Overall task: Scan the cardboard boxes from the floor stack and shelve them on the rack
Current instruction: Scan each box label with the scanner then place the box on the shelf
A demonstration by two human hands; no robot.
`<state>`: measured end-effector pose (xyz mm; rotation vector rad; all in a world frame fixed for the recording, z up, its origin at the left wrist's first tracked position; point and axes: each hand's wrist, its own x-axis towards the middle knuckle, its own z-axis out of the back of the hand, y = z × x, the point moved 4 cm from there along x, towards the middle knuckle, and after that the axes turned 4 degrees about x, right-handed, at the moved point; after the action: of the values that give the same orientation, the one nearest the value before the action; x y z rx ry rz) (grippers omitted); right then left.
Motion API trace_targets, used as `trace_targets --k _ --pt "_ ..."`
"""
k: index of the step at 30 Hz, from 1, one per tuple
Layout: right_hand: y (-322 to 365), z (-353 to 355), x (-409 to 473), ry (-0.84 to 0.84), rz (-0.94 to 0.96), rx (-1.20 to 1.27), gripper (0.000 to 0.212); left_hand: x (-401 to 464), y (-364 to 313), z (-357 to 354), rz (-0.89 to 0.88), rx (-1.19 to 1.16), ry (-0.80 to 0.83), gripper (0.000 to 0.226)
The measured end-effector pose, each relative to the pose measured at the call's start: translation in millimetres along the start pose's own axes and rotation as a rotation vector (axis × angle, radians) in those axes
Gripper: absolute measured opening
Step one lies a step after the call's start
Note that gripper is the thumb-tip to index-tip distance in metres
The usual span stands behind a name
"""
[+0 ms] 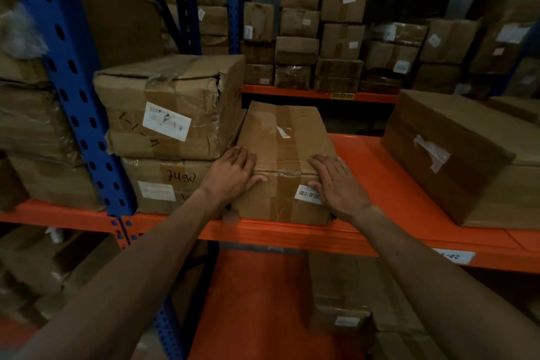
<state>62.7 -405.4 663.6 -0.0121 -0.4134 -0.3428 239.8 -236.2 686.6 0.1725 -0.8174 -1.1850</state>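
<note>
A taped cardboard box [285, 140] with a barcode label on its near face lies on the orange rack shelf [377, 172], lengthwise away from me. My left hand [232, 174] presses flat on its near left corner. My right hand [340, 184] lies flat on its near right corner, partly covering the label. Both hands have their fingers spread against the box rather than wrapped around it. No scanner shows in view.
Two stacked boxes [172, 105] touch the box on its left, beside the blue upright [76, 90]. A large box [455, 152] sits to the right with bare shelf between. Several boxes [336, 38] fill the rear rack. More boxes [339, 298] lie on the lower shelf.
</note>
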Motion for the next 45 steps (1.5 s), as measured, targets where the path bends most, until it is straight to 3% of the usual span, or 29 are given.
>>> trace_targets --k 6,12,17,20,24,33,39,45 --pt "2.8 0.5 -1.9 0.007 -0.042 0.030 0.057 4.1 -1.9 -13.7 -0.007 -0.060 0.069 0.077" --pt "11.3 5.6 -4.5 0.082 -0.129 0.040 0.060 -7.0 -8.4 -18.2 0.120 -0.155 0.100 0.075" --pt "22.7 6.8 -47.9 -0.011 -0.164 0.107 0.065 -46.7 -48.8 -4.2 0.265 -0.449 -0.006 0.073" --pt "18.5 3.2 -93.8 -0.026 -0.168 0.121 0.063 -78.7 -90.7 -0.3 0.248 -0.619 -0.022 0.070" --pt "6.8 -6.3 -171.1 0.053 -0.264 0.148 0.062 -122.8 -153.8 -0.5 0.240 -0.853 0.101 0.068" --pt "-8.2 -40.3 -367.5 0.315 -0.496 0.297 0.053 -221.2 -292.9 18.3 0.277 -1.016 0.563 0.064" --pt "-12.9 -93.6 -474.2 0.472 -0.586 0.339 0.056 -296.3 -379.6 24.9 0.482 -1.140 0.681 0.056" --pt "-16.2 -167.6 -549.1 0.597 -0.651 0.383 0.056 -360.1 -458.7 -14.4 0.479 -1.133 0.839 0.065"
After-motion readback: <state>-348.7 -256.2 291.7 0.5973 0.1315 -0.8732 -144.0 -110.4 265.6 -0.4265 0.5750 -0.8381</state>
